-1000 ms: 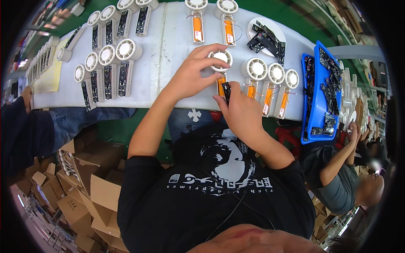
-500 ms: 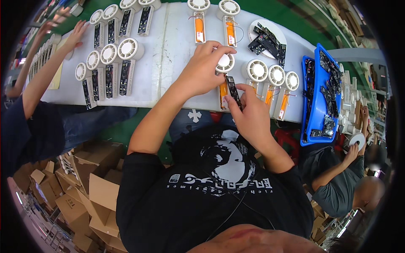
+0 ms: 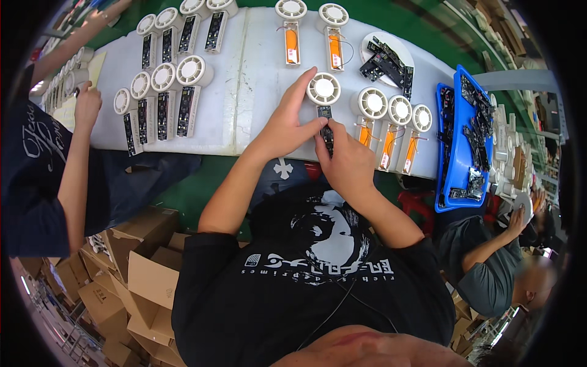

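In the head view, a white handheld fan body (image 3: 323, 92) is seen lying on the white bench (image 3: 257, 73), its round grille at the far end and a dark circuit board (image 3: 326, 125) set along its handle. The left hand (image 3: 287, 125) is laid over the fan's left side — index finger stretched up to the grille rim, thumb closed against the board. The right hand (image 3: 347, 160) is curled below it, its fingertips pinched on the board's lower end; how firm the grip is cannot be told. Just to the right, three fan bodies with orange cells (image 3: 391, 125) are lined up side by side. Farther right, a blue tray (image 3: 449, 183) of dark boards is set at the bench edge. At the far left, rows of fans with black boards (image 3: 162, 98) are laid out, and another person's hand (image 3: 87, 105) rests near them
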A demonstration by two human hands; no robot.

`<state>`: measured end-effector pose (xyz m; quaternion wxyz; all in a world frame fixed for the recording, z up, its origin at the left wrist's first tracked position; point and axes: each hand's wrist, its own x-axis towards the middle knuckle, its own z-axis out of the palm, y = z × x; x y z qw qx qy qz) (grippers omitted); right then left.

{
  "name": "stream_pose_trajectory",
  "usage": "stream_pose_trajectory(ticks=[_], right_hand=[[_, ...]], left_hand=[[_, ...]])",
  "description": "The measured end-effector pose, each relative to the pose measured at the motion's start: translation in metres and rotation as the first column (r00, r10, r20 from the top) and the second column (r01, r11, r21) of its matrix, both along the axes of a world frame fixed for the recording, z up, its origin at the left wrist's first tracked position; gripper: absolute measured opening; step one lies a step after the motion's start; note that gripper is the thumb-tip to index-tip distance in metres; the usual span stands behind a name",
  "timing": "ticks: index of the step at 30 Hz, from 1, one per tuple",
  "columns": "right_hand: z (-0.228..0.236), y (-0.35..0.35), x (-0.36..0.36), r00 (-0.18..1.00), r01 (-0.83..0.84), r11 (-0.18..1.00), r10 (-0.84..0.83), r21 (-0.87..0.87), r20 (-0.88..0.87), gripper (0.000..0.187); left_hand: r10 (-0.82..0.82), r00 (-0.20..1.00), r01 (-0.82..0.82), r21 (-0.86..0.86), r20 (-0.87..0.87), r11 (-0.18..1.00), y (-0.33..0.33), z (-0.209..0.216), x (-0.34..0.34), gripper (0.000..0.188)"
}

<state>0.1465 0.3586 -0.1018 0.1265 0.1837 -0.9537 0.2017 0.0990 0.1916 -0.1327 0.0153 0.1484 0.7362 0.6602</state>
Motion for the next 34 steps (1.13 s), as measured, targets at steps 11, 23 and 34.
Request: stream_pose_trajectory(ticks=[11, 23, 34], right_hand=[[0.049, 0.028, -0.009, 0.888, -0.267, 0.945, 0.164, 0.191, 0.429, 0.056], [0.023, 0.022, -0.008, 0.936, -0.267, 0.964, 0.253, 0.024, 0.245, 0.062], [0.181, 0.085, 0.027, 0.765, -0.583, 0.377, 0.552, -0.720, -0.331, 0.094]], left_hand=[[-0.021, 0.998, 0.027, -0.089, 0.066, 0.996, -0.003, 0.005, 0.000, 0.092], [0.183, 0.983, -0.177, -0.130, 0.030, 0.976, 0.003, -0.003, 0.006, 0.079], [0.327, 0.925, -0.379, -0.551, -0.194, 0.743, 0.031, 0.007, 0.075, 0.073]])
